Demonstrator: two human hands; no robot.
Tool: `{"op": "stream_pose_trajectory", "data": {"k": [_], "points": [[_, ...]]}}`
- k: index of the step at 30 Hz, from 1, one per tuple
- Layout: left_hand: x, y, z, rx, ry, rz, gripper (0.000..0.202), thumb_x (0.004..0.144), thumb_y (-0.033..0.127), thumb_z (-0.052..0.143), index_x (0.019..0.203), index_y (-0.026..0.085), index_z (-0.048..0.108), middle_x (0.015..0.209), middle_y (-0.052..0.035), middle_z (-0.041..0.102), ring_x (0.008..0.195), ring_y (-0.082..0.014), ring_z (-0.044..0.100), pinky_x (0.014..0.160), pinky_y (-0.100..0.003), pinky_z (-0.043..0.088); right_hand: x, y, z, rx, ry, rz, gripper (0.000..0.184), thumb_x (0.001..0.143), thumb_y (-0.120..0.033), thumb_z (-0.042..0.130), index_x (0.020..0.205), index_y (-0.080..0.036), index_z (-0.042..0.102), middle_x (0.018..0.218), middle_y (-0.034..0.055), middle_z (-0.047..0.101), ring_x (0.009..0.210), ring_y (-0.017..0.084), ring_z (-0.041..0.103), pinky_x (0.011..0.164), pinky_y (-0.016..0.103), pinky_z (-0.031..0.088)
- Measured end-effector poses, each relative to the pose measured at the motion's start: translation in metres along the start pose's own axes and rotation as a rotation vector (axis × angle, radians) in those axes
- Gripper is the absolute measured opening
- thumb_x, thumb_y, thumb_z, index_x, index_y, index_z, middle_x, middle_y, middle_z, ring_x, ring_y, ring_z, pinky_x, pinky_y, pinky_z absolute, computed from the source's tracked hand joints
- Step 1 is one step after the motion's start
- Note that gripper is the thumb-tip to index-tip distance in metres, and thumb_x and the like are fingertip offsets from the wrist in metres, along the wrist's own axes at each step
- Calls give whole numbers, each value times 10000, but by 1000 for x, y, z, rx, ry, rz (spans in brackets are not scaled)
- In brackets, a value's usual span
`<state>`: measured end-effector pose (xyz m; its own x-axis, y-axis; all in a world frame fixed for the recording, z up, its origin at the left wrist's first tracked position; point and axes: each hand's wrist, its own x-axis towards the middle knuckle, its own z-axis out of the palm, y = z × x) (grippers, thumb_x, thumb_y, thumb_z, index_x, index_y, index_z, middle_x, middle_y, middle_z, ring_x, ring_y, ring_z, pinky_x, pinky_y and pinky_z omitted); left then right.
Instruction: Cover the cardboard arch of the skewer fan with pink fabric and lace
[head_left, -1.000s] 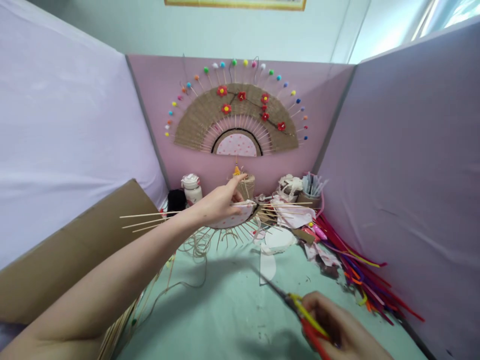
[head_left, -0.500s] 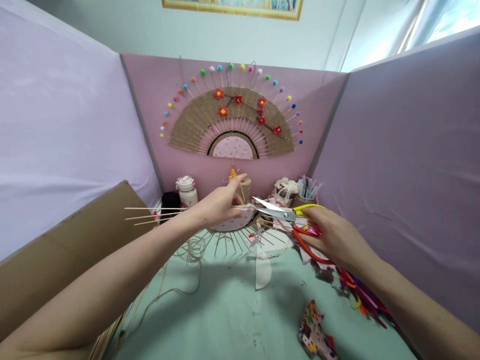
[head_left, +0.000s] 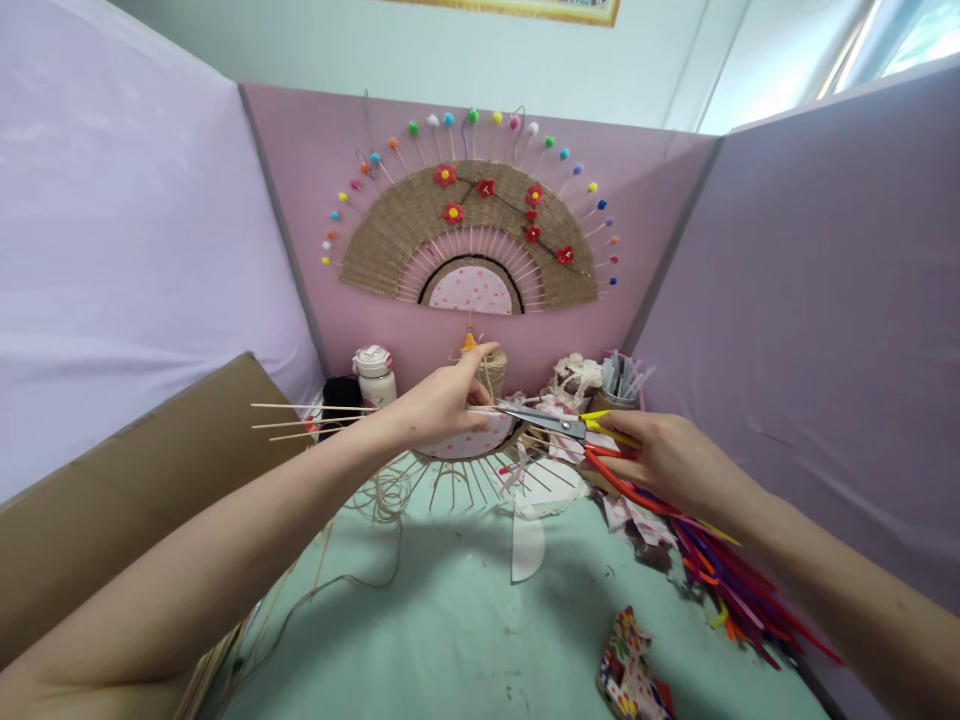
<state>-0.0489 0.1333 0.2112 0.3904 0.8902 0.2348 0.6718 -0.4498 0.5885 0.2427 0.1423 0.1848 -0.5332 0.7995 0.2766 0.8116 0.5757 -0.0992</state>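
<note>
My left hand grips a half-round fan base by its straight upper edge. White cloth with pink dots covers the base, and thin sticks fan out below it and to the left. In my right hand is a pair of scissors with one yellow and one red handle. Their blades are nearly closed, with the tips at the right end of the fan's straight edge, close to my left fingers. Exactly what lies between the blades is too small to tell.
A finished woven fan with red flowers hangs on the pink panel. Behind my hands stand a white bottle, a twine spool and a jar. Pipe cleaners and patterned cloth lie right; cardboard leans left.
The scissor blades have closed from wide apart, and their tips have moved slightly left towards my left hand. My left hand keeps its hold on the fan base. The view has shifted slightly.
</note>
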Motion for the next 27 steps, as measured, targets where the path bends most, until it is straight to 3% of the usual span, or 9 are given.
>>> {"op": "stream_pose_trajectory", "data": {"k": [11,17,24,27], "points": [[3,-4,-1,-18,0,-10,975,687,104,675,1509,109,151,930,-95,758,849,-192,693,793,-322,497,2,0,-1,4,10,-31,442,888,-590,428,706,-210,561,603,22,590,499,126,443,518,247,311],[5,-9,0,-11,4,13,959,704,152,684,1505,114,158,951,-102,755,861,-196,695,797,-326,492,2,3,4,7,10,-44,403,894,-547,435,706,-212,557,599,19,589,503,128,455,528,242,331],[6,-8,-1,11,-3,25,864,723,163,662,1467,113,225,940,-93,750,840,-195,687,756,-308,482,-7,-1,-1,107,192,71,362,871,-518,488,755,-196,605,575,0,576,503,116,437,496,224,335],[7,-7,-2,55,-13,56,770,724,153,657,1416,134,318,940,-73,746,859,-199,680,780,-319,474,-23,-17,-1,194,61,53,325,852,-502,533,760,-198,601,589,-8,567,525,117,450,506,222,330]]}}
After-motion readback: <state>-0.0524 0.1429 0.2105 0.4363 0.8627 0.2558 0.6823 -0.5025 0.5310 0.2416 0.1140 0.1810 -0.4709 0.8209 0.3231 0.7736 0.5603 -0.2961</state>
